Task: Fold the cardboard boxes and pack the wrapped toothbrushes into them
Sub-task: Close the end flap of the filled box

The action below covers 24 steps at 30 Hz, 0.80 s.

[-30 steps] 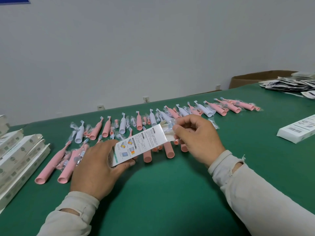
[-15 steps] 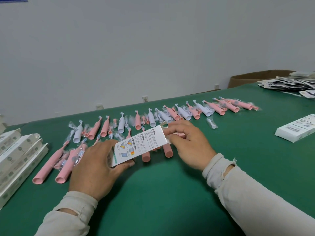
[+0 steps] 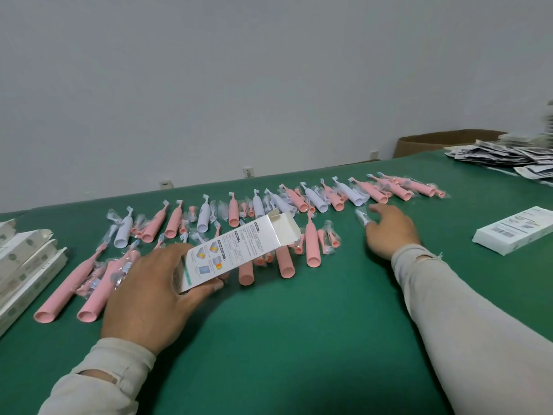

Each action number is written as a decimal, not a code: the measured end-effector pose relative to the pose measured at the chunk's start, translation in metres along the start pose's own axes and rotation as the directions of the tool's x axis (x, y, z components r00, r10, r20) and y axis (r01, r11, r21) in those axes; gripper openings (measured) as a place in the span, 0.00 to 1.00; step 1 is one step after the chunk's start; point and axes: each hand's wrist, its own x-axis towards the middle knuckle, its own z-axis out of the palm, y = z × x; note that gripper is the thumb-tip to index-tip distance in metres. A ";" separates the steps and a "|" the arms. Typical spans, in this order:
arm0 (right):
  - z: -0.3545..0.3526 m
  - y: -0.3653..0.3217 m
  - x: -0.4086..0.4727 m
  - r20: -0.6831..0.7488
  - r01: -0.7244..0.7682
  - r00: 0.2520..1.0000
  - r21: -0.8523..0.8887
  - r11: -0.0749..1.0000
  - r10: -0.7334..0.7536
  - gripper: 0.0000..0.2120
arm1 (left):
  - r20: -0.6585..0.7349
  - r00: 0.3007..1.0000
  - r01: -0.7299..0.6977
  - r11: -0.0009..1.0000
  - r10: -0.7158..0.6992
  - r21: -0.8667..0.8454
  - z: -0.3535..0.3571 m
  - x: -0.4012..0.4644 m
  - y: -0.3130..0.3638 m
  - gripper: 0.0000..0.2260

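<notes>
box [image 3: 239, 250] gripped at its near end by left hand [image 3: 149, 298], open flap end tilted up, kept clear for loading | right hand [image 3: 389, 232] spread, fingertips on small wrapped brush head [image 3: 361, 217] | wrapped toothbrushes [image 3: 311, 241] laid in rows on table [image 3: 299, 339], within reach

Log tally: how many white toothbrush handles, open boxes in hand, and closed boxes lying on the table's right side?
white toothbrush handles: 6
open box in the left hand: 1
closed box, right side: 1
Total: 8
</notes>
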 end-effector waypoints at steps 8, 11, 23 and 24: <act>0.010 -0.003 0.007 0.150 0.115 0.987 -0.360 0.926 -0.065 0.08 | -0.003 1.000 -0.008 1.000 0.008 0.000 0.002 0.000 -0.002 0.32; 0.003 -0.004 0.002 0.097 0.053 0.995 -0.364 0.930 -0.019 0.07 | 0.001 1.000 -0.003 1.000 0.003 -0.016 0.001 0.000 -0.002 0.32; -0.013 -0.063 -0.070 0.098 0.112 0.956 0.751 0.651 -0.277 0.13 | -0.006 1.000 -0.029 0.999 0.029 -0.025 0.003 -0.001 -0.005 0.30; -0.011 -0.074 -0.080 0.077 0.100 0.948 0.849 0.519 -0.308 0.13 | -0.003 1.000 -0.029 0.999 0.028 -0.018 0.003 -0.001 -0.005 0.30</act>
